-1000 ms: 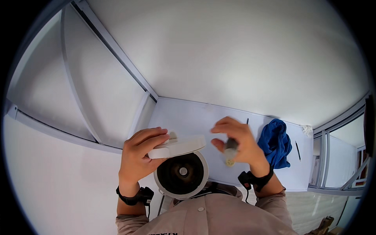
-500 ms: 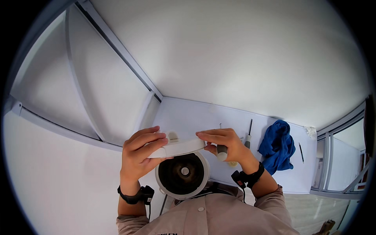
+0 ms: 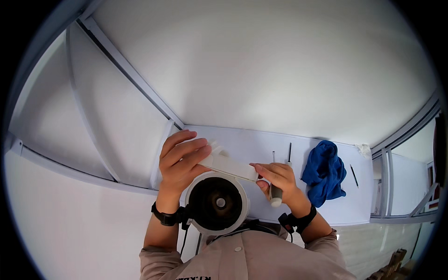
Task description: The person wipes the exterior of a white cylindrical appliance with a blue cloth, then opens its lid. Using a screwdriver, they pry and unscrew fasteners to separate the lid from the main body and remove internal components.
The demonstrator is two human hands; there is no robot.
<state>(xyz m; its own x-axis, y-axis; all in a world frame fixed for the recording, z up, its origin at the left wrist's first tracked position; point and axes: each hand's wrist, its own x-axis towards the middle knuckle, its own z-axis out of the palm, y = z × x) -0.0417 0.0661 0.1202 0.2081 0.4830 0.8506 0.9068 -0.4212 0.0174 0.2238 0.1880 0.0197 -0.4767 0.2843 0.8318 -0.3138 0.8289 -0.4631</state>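
A white cover-like part (image 3: pixel 231 168) is held up between my two hands, seen nearly edge-on. My left hand (image 3: pixel 183 161) grips its left end, thumb below and fingers over the top. The fingers of my right hand (image 3: pixel 278 179) pinch the right end. A screwdriver with a grey handle (image 3: pixel 276 196) is also tucked in my right hand, its shaft pointing away from me. Just under the part stands a round white pot-shaped appliance body (image 3: pixel 246 204), open at the top. Its inside is dark, with a small pale round piece (image 3: pixel 220 202) at the centre.
Beyond my right hand, a second screwdriver (image 3: pixel 290 151) lies on the white table (image 3: pixel 252 140). Right of it are a crumpled blue cloth (image 3: pixel 324 172), a thin dark pen-like stick (image 3: pixel 354 176) and a white crumpled wad (image 3: pixel 363 150). A framed panel (image 3: pixel 121 102) rises at the left.
The white part has turned, its right end now lower and nearer me. Both hands have shifted a little to the right with it, and the screwdriver has stayed in my right hand.
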